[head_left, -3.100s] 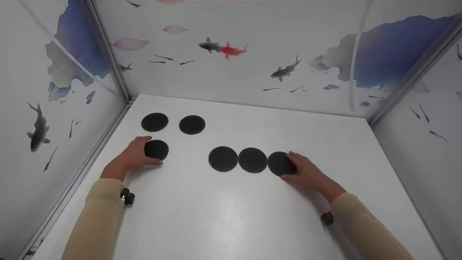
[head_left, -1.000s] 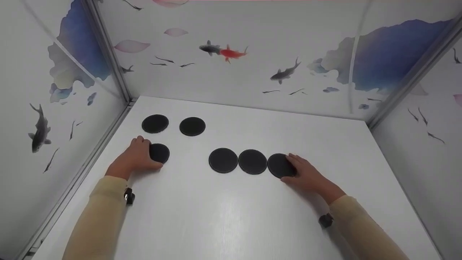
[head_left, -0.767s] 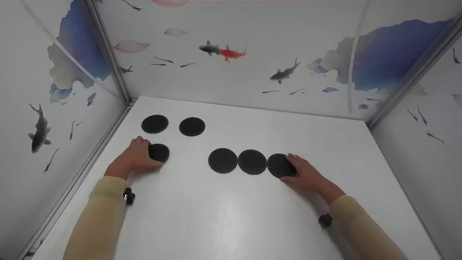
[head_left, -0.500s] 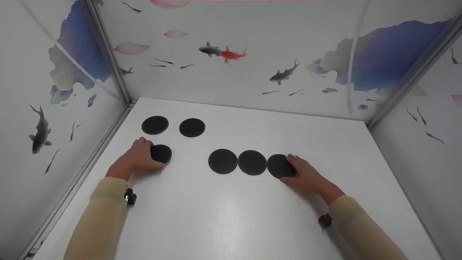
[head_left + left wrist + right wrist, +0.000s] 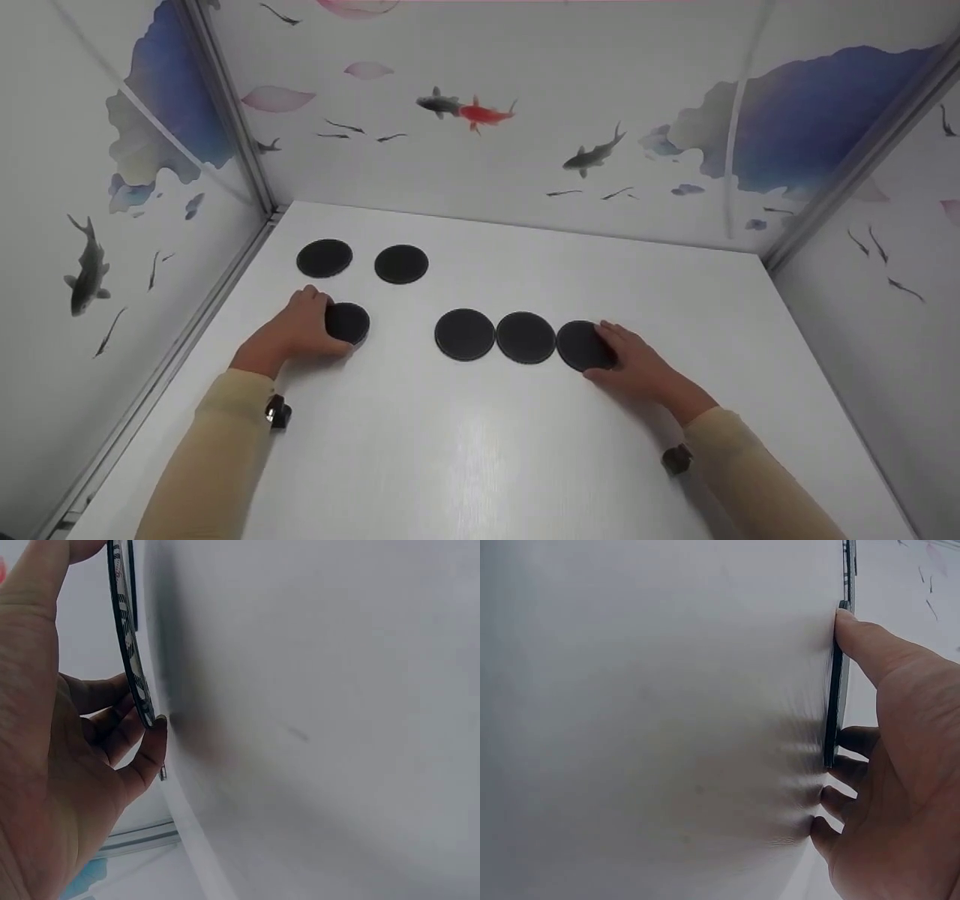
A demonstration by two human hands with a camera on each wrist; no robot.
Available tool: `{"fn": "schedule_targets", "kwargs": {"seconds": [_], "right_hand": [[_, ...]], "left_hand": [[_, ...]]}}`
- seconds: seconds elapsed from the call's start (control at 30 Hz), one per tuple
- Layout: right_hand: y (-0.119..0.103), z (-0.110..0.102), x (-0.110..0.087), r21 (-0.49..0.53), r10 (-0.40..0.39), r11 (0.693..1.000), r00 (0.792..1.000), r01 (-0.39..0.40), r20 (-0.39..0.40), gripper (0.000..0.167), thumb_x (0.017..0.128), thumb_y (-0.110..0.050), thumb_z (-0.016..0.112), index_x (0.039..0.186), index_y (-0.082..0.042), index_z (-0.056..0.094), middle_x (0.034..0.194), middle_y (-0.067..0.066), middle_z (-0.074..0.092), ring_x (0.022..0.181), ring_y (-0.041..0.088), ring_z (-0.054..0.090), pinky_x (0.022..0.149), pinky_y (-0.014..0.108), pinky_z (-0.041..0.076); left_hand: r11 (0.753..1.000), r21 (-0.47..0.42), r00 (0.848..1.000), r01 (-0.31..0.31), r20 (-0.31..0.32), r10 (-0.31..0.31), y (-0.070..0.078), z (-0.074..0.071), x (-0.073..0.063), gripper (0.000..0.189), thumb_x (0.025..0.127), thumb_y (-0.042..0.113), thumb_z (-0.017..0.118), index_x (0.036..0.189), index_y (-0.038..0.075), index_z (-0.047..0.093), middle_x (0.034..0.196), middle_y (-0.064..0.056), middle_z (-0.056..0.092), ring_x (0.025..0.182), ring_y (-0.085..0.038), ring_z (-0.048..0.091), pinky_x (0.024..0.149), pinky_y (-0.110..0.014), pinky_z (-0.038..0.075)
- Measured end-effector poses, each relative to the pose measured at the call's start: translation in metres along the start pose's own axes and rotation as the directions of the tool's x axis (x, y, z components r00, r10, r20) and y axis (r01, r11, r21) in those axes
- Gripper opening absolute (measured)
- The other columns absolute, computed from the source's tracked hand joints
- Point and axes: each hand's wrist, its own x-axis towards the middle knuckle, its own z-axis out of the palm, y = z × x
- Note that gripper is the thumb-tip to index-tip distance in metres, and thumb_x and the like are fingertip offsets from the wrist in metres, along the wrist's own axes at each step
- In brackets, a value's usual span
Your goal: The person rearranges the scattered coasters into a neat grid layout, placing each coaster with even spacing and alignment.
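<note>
My left hand [image 5: 304,326] grips a round black coaster [image 5: 349,324] by its edge, between thumb and fingers. In the left wrist view that coaster [image 5: 129,637] is tilted and raised off the table, its patterned underside partly showing. On the right, my right hand [image 5: 641,364] holds the edge of the end coaster [image 5: 583,345] of a touching row of three. The middle coaster [image 5: 526,337] and the left coaster [image 5: 465,334] of that row lie flat. The right wrist view shows the thumb and fingertips around the end coaster's rim [image 5: 834,697], the coaster flat on the table.
Two more black coasters, the far-left coaster [image 5: 324,258] and its neighbour [image 5: 401,264], lie apart behind my left hand. The white table [image 5: 465,450] is enclosed by printed panels, with the back panel [image 5: 487,180] along its far edge.
My left hand has taken hold of its coaster, lifted it slightly and carried it to the right, toward the row. The right hand and the row have stayed in place.
</note>
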Motion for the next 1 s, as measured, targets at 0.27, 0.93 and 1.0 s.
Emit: {"fn": "schedule_targets", "kwargs": {"seconds": [0.27, 0.93, 1.0], "right_hand": [[0.000, 0.000, -0.001, 0.005, -0.024, 1.000, 1.000, 0.024, -0.003, 0.100, 0.102, -0.058, 0.075, 0.173, -0.003, 0.031, 0.179, 0.022, 0.027, 0.165, 0.049, 0.020, 0.129, 0.070, 0.024], [0.000, -0.001, 0.000, 0.010, -0.015, 1.000, 1.000, 0.015, 0.004, 0.100, 0.102, -0.057, 0.076, 0.174, -0.003, 0.030, 0.180, 0.021, 0.026, 0.165, 0.049, 0.019, 0.129, 0.070, 0.023], [0.001, 0.000, 0.000, 0.007, -0.015, 1.000, 1.000, 0.015, 0.005, 0.100, 0.102, -0.056, 0.076, 0.174, -0.003, 0.030, 0.180, 0.020, 0.027, 0.165, 0.049, 0.020, 0.129, 0.070, 0.023]], "left_hand": [[0.998, -0.006, 0.998, -0.067, -0.001, 0.067, 0.018, 0.002, 0.001, 0.095, 0.077, 0.052, 0.091, 0.140, -0.010, 0.055, 0.129, -0.019, 0.051, 0.120, -0.036, 0.049, 0.103, -0.056, 0.053], [0.970, 0.010, 0.970, -0.243, 0.024, 0.243, 0.074, 0.018, -0.003, 0.096, 0.074, 0.051, 0.093, 0.142, -0.005, 0.056, 0.128, -0.013, 0.051, 0.120, -0.029, 0.050, 0.102, -0.048, 0.056], [0.965, 0.018, 0.964, -0.263, 0.036, 0.262, 0.079, 0.022, -0.005, 0.096, 0.074, 0.053, 0.093, 0.142, -0.003, 0.056, 0.129, -0.012, 0.051, 0.120, -0.028, 0.050, 0.103, -0.047, 0.056]]}}
